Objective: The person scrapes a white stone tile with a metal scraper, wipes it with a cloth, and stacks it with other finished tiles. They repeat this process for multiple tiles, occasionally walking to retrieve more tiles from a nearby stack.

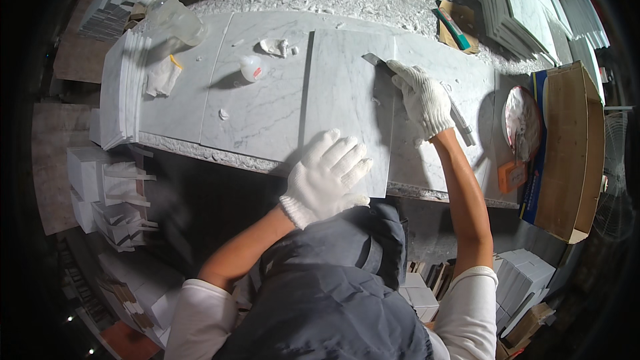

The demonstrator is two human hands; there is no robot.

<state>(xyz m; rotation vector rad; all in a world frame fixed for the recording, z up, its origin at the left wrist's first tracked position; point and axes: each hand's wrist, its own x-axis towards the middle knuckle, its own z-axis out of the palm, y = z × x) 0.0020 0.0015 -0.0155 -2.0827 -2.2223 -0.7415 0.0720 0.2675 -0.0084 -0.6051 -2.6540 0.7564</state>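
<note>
A white-grey veined marble tile (340,100) lies on the workbench, its near end jutting past the front edge. My left hand (327,177), in a white knitted glove, rests flat on the tile's near part with fingers spread. My right hand (421,97), gloved the same way, is closed around a scraper with a flat metal blade (373,60). That blade is at the tile's far right part; the fingers hide its handle. Beside the right wrist a slim grey bar-shaped tool (461,120) lies on the bench surface.
Left on the bench are a clear plastic bottle (177,21), a small white bottle (252,69) and a cloth (163,77). A green-handled tool (453,29) lies behind. To the right are a foil-lined dish (520,117), an orange case (512,177) and a cardboard box (567,153). Tile stacks (510,10) stand around.
</note>
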